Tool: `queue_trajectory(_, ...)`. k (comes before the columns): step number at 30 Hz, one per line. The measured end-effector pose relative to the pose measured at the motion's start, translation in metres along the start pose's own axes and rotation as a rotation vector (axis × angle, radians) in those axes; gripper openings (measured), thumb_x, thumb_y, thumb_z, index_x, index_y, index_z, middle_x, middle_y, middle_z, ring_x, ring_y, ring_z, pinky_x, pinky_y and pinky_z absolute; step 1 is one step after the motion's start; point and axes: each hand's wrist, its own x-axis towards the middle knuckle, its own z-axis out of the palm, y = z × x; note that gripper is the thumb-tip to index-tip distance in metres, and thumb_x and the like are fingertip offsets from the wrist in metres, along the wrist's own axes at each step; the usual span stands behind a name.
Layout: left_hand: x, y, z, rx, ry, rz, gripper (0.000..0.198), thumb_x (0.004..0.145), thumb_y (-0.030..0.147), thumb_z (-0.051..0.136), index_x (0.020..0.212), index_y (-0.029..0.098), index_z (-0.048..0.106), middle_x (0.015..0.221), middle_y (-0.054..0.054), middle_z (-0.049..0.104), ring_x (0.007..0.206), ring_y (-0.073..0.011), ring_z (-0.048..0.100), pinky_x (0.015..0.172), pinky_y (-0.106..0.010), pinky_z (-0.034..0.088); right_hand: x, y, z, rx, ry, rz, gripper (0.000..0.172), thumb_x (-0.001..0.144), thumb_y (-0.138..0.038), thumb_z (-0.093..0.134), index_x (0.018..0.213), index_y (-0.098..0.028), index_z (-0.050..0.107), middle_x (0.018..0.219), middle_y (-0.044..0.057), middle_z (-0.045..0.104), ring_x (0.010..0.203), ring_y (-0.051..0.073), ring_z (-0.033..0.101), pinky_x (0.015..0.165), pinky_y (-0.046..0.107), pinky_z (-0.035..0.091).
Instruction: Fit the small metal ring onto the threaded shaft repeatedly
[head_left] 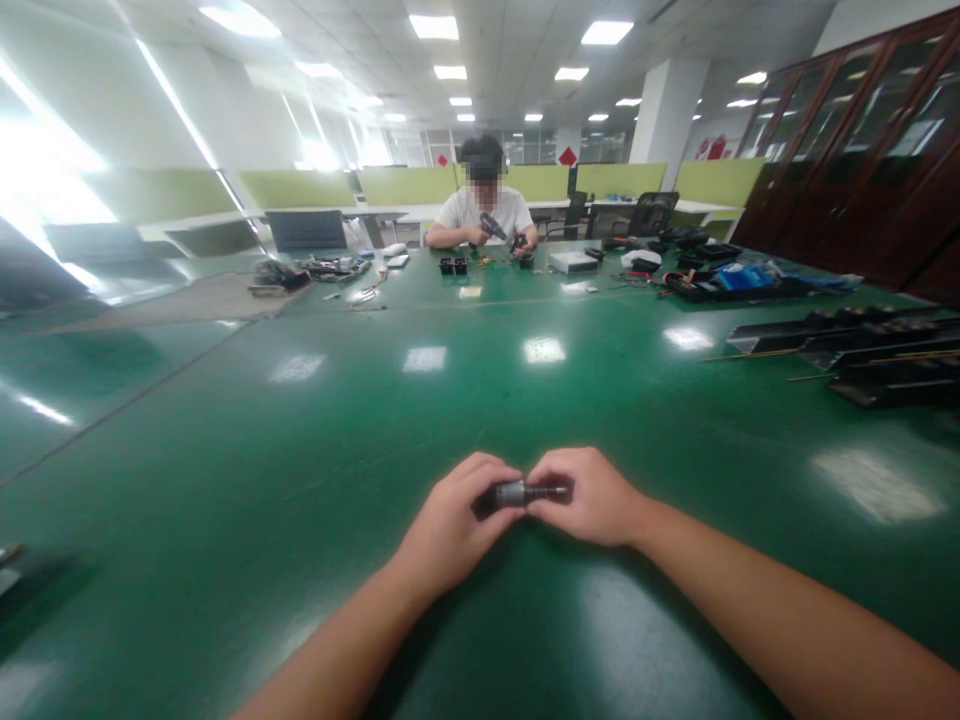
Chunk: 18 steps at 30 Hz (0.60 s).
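Light-edged piece point(9, 575): lying on the green worktop point(300, 430), far left of the dark-and-grey cylinder point(511, 493), cut off by the frame edge.
Brown mat point(180, 302): spread flat, far left of the cylinder and well beyond it.
Loose parts point(334, 268): heaped in a jumble, beyond the cylinder and to its left.
Left hand point(450, 515): wrapped around the cylinder's dark left end, with fingers clamped on it, thumb to the near side.
Black bins point(453, 266): standing side by side, well beyond the cylinder and slightly left.
Co-worker point(510, 208): placed across the worktop, almost straight beyond the cylinder, in a white top, holding a drill-like tool point(493, 226).
Dark-and-grey cylinder: held crosswise between both hands, low over the worktop or perhaps resting on it, hard to tell from this angle.
White box point(573, 262): lying flat, well beyond the cylinder and slightly right.
Right hand point(592, 495): clamped with the fingers on the slim dark shaft point(546, 491) at the cylinder's right end, just beside the left hand.
Black tray point(697, 292): set far beyond the cylinder and to its right, carrying blue packets point(742, 276).
Black channels point(862, 340): laid in a row, far right of the cylinder and beyond it.
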Motion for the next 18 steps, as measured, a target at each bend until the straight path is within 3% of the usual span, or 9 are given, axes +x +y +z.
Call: queue_trajectory(18,-0.0011,-0.0015,0.0001,0.007,-0.007,-0.014,0.019,0.084,0.019,0.069,0.103,0.021,0.066,0.102,-0.005,0.064,0.096,-0.0175,0.06,0.086,-0.031,0.049,0.0006,-0.0008,-0.002,-0.013,-0.043,0.013,0.009,0.074,-0.015,0.071,0.082,-0.018,0.07,0.078,0.002,0.07,0.069,0.016,0.063,0.066,0.025,0.047)
